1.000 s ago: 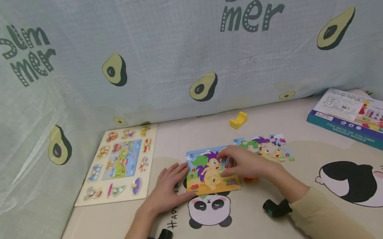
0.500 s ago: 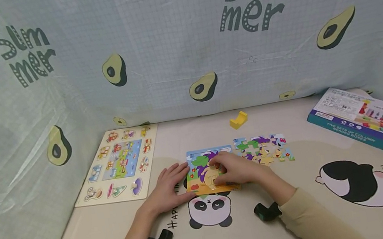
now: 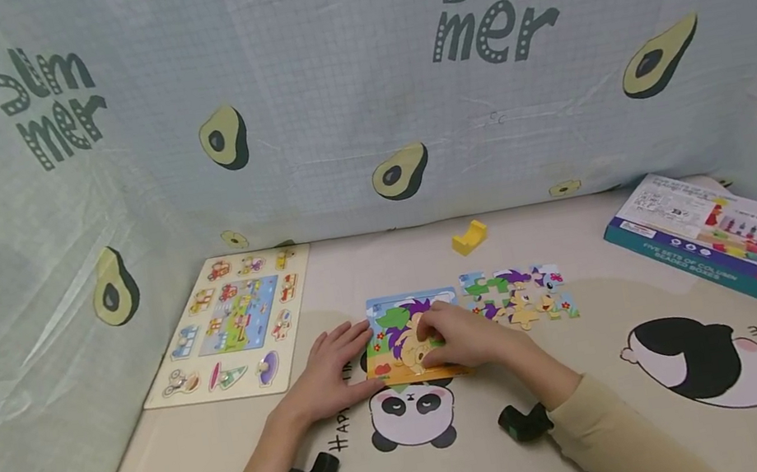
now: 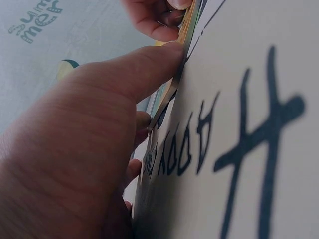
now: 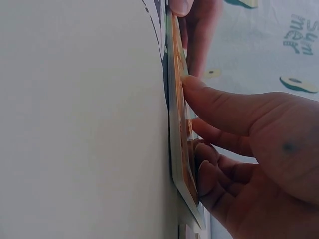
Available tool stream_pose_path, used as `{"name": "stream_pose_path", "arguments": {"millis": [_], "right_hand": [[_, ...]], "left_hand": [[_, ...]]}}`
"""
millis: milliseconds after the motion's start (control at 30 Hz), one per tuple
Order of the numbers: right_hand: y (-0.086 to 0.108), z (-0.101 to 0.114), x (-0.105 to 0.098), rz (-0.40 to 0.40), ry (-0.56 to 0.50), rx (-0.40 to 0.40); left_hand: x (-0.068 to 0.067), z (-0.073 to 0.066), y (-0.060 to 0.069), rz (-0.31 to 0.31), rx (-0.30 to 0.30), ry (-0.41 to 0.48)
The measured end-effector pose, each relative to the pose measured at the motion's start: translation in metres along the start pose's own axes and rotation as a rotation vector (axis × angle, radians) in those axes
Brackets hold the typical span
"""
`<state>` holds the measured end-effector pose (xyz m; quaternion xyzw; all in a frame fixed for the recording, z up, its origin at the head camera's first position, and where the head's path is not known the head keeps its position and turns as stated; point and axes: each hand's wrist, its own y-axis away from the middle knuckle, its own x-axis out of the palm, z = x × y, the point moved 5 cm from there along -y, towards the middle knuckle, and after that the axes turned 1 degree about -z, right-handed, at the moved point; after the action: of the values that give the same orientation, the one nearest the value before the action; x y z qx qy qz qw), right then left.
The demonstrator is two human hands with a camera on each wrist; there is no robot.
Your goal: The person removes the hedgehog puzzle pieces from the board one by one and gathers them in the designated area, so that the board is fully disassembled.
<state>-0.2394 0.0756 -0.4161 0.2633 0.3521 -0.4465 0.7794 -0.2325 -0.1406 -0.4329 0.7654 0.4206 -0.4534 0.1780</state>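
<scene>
A flat hedgehog jigsaw puzzle (image 3: 394, 339) with an orange lower border lies on the table. My left hand (image 3: 332, 371) rests beside it, its fingers extended along the left edge and its thumb touching the lower left corner. Over the puzzle's right half is my right hand (image 3: 466, 334), with the thumb (image 5: 199, 89) on the surface and the other fingers curled. Whether a puzzle piece sits between those fingertips is hidden. Just right of the puzzle lie several loose jigsaw pieces (image 3: 520, 297) with gaps among them, showing parts of a hedgehog.
A wooden peg board (image 3: 296, 304) with vehicle pictures lies at the back left. Behind the puzzle stands a small yellow block (image 3: 470, 237). A teal and white box (image 3: 712, 234) occupies the right side. A printed curtain (image 3: 289, 59) closes off the table's back.
My right hand has moved left and slightly down, from the puzzle's right edge toward its middle, uncovering more of the loose pieces. The left hand stays in place.
</scene>
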Motion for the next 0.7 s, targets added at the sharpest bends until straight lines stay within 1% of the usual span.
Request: {"name": "stream_pose_path", "arguments": {"millis": [167,367,700], "right_hand": [[0.0,0.0,0.0014,0.002,0.012,0.007],[-0.0006,-0.0003,0.002,0.001,0.016,0.004],[-0.0009,0.001,0.0019,-0.003,-0.014,-0.041]], "left_hand": [[-0.0006,-0.0006,0.0006,-0.005,-0.009,0.003],[-0.0012,-0.0015,0.0005,-0.004,-0.016,-0.014],[-0.0013,-0.0014,0.0008,-0.007,-0.014,-0.011]]}}
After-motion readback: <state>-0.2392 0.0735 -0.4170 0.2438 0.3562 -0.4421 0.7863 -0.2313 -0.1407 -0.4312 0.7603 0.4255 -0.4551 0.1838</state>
